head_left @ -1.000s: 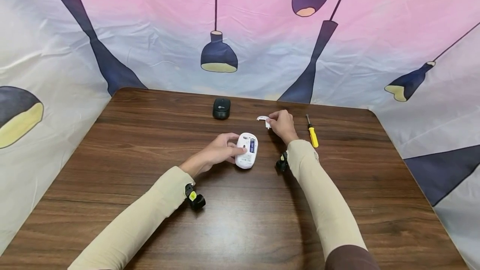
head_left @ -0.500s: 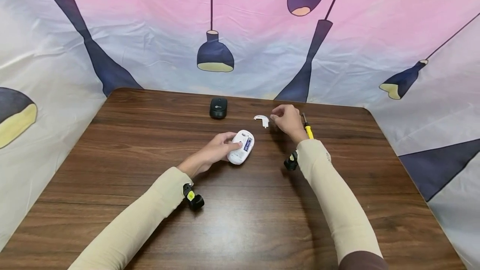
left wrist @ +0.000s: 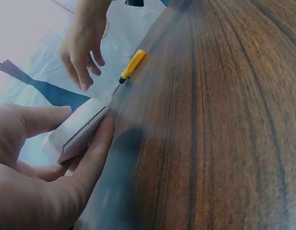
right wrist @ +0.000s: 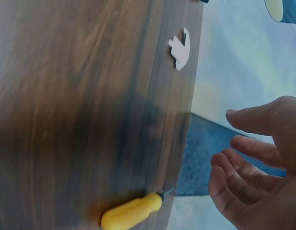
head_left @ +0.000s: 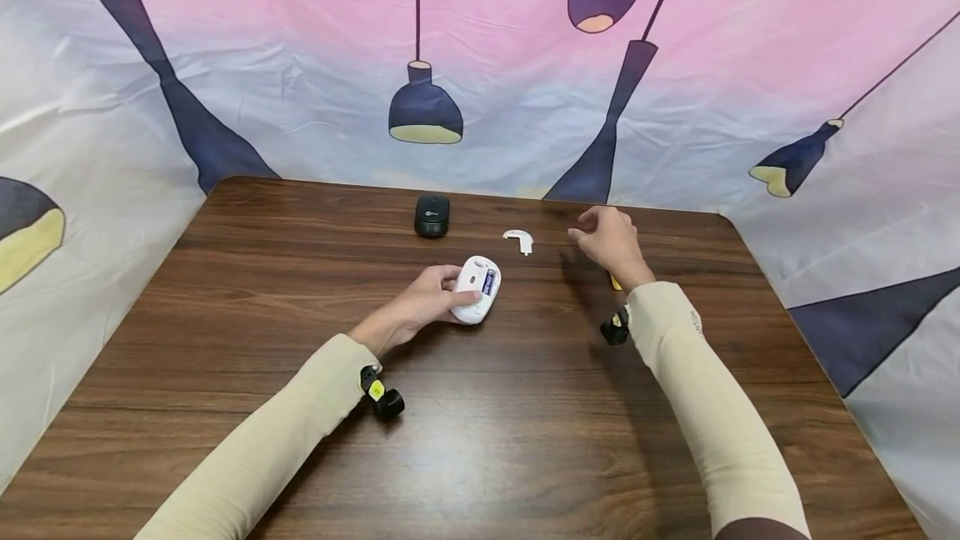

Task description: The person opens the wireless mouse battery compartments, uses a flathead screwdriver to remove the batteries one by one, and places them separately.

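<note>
Mouse point(head_left: 469, 285), white and turned underside up, is what we grip in our left hand point(head_left: 423, 300), thumb across its base and fingers around its side. We hold it tilted above the tabletop point(head_left: 480, 432), with a blue battery point(head_left: 489, 282) showing in its slot. Our right hand point(head_left: 609, 240) holds nothing; its fingers are loosely curved, apart from the thumb, raised near a yellow screwdriver point(right wrist: 131, 213) that it mostly hides from our head view. Between that hand and a black mouse point(head_left: 432, 218) near the far edge, we see a small white cover point(head_left: 522, 241) lying flat, touching neither.
</note>
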Tool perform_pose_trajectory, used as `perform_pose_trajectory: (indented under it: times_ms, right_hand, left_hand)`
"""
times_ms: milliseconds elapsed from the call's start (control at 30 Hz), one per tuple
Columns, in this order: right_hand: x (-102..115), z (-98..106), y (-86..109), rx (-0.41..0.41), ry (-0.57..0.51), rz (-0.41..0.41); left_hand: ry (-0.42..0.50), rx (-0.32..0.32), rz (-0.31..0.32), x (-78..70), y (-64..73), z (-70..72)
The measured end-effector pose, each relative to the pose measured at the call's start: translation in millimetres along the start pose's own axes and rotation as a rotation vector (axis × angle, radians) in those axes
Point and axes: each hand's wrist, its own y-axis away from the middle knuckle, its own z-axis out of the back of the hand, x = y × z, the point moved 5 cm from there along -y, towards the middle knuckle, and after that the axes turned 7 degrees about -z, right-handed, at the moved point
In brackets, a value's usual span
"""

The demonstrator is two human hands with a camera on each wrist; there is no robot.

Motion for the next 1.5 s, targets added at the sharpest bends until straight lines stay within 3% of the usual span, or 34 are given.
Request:
perform_pose_trajectory:
  times_ms: [300, 733, 1000, 1367, 1500]
  right_hand:
    - [-24.5, 11.0, 8.5, -0.034, 0.093, -0.081]
    - [-55.6, 8.2, 19.0, 0.020, 0.200, -0.237]
    - [-71.4, -0.4, 23.0, 0.102, 0.211, -0.268]
    - [-76.5, -2.6, 25.3, 0.108, 0.197, -0.258]
    - [-76.9, -2.8, 28.0, 0.091, 0.197, -0.255]
  left_hand:
    - [0.026, 0.015, -0.023, -0.5, 1.9, 1.1]
    - [0.116, 0.041, -0.012, -2.8, 3.2, -1.0]
    - [0.110, -0.006, -0.027, -4.0, 3.8, 2.3]
    - [0.140, -0.013, -0.057, -5.5, 3.6, 4.8]
    - [0.131, -0.026, -0.040, -6.0, 3.8, 5.1]
